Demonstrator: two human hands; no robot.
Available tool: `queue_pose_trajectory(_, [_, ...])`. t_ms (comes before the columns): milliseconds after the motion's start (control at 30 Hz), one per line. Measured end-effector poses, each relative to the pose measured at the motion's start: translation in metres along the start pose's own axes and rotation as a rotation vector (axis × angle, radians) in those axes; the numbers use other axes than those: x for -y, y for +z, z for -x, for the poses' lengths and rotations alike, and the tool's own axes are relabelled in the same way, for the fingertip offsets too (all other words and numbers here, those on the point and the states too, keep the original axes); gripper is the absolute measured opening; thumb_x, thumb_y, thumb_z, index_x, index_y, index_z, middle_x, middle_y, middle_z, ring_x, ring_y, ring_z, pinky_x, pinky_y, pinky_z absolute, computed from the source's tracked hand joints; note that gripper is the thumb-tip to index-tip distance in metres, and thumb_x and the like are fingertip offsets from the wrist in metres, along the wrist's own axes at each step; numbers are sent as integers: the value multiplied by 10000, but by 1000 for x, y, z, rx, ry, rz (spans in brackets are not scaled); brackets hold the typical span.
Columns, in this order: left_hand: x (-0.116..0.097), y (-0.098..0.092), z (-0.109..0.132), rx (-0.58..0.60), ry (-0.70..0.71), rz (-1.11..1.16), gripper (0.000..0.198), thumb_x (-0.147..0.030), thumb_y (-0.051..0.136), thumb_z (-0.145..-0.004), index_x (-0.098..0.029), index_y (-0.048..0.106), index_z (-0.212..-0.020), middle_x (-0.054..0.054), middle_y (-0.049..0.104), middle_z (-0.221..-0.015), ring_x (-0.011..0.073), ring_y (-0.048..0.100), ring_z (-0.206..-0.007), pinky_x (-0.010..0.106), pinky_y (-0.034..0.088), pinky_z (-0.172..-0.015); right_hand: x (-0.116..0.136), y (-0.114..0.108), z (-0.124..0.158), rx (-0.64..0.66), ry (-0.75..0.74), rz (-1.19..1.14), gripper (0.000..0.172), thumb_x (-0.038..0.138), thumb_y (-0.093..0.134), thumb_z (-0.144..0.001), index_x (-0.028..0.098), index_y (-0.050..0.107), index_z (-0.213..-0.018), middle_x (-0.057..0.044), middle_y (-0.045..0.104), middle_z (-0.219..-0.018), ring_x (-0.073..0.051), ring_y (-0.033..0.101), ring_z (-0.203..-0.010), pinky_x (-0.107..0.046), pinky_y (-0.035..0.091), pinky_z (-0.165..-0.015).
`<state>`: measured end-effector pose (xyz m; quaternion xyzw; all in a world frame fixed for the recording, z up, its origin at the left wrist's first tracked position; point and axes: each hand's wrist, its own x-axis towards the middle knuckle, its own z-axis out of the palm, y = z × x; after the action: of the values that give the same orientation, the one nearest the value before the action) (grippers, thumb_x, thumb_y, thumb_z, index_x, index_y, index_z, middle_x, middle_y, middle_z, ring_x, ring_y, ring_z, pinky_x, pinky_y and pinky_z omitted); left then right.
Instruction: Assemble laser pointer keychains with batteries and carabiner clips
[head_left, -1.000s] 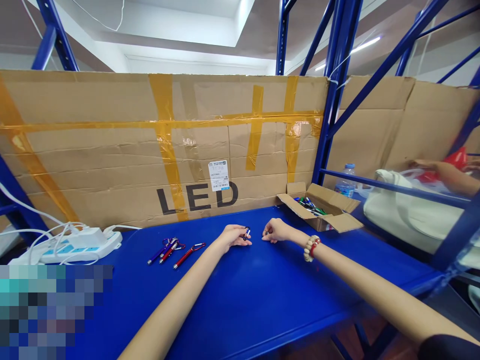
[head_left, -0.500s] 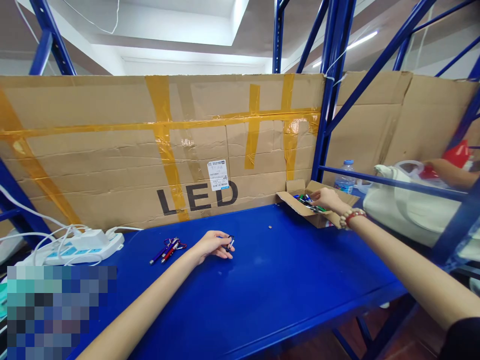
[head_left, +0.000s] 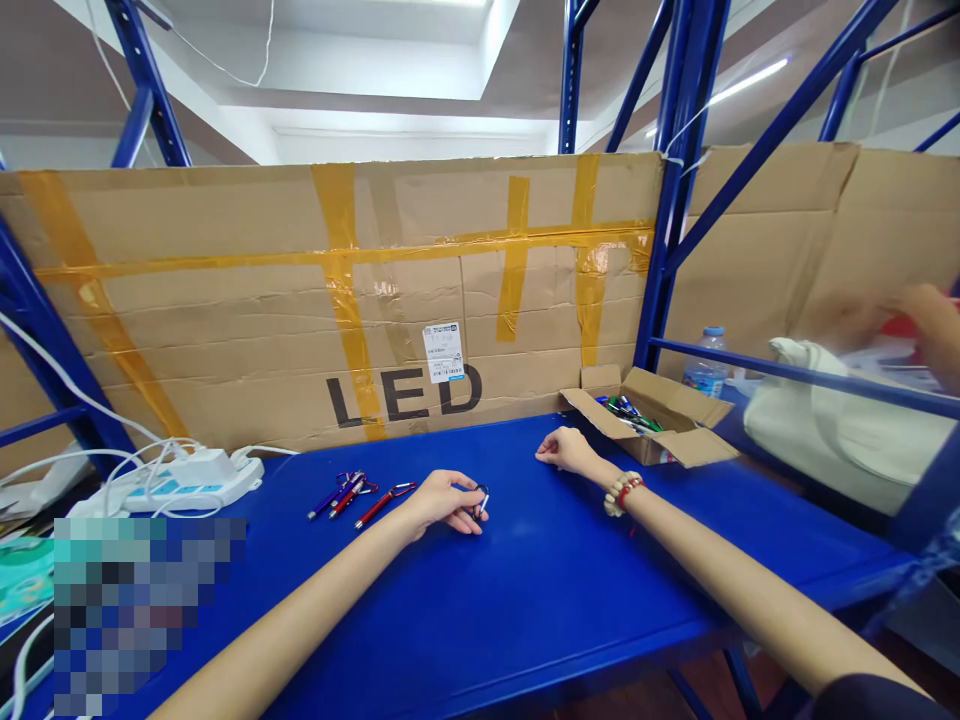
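My left hand (head_left: 448, 502) is closed over the middle of the blue table (head_left: 525, 580), its fingertips pinching a small dark and silver clip (head_left: 481, 502). To its left lie a red pen-like item with a clip (head_left: 382, 506) and a group of blue and red ones (head_left: 345, 494). My right hand (head_left: 566, 450) is low over the table in front of the open cardboard box (head_left: 675, 410), thumb and fingers pressed together; whatever they hold is too small to name. Inside the box are several green, blue and dark pen-like items (head_left: 630, 412).
A white power strip (head_left: 247, 482) with cables stands at the left. Cardboard (head_left: 240, 350) walls the back. Beyond the blue rack post (head_left: 667, 240) are a bottle (head_left: 705, 365), a pale bag (head_left: 795, 400) and another person's blurred hands (head_left: 870, 310).
My right hand has left the box and moved left over the table. The view has shifted, and a red pen-like item now shows beside my left wrist. My left hand still pinches the clip.
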<state>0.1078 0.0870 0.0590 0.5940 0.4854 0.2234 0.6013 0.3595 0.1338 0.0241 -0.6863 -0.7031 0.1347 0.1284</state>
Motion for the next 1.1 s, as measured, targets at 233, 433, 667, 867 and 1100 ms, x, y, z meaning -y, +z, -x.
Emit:
queue_pose_trajectory(233, [-20,28,-15,2,70,18,277,-266,769,-618,-96,583,-735,47,673,-600,119,640,-487,181,505,-472,10,-2,8,-20,32,-85,212,301,515,-869,114,591,-933,-28,616,-870,-108,592,-712,-267,510,-633])
queue_pose_trajectory(433, [-18,53,-17,-1,143,97,295,-285,799,-566,-88,615,-683,39,657,-617,104,624,-525,202,522,-530,-5,-58,22,-403,73,-72,191,261,534,-827,143,656,-916,-70,676,-880,-147,626,-819,-266,478,-786])
queue_pose_trajectory(667, [-24,54,-13,-87,170,207,209,-162,786,-594,-86,598,-644,13,610,-539,101,601,-489,231,527,-527,-51,-118,28,-551,246,-29,240,146,582,-697,34,684,-884,-236,665,-895,-329,614,-932,-399,469,-791])
queue_pose_trajectory(867, [-48,47,-25,-183,233,265,82,-119,652,-761,-78,592,-801,28,622,-686,73,599,-598,217,524,-653,-2,-81,39,-291,-107,-228,371,322,449,-865,169,562,-1184,-99,668,-1020,-180,651,-868,-271,525,-741])
queue_pose_trajectory(1100, [-49,53,-36,-157,286,97,240,-261,515,-869,-111,553,-1053,81,599,-1023,158,604,-855,329,520,-729,55,-33,56,86,-407,-669,440,499,485,-805,116,615,-980,-95,673,-886,-171,666,-731,-212,524,-542])
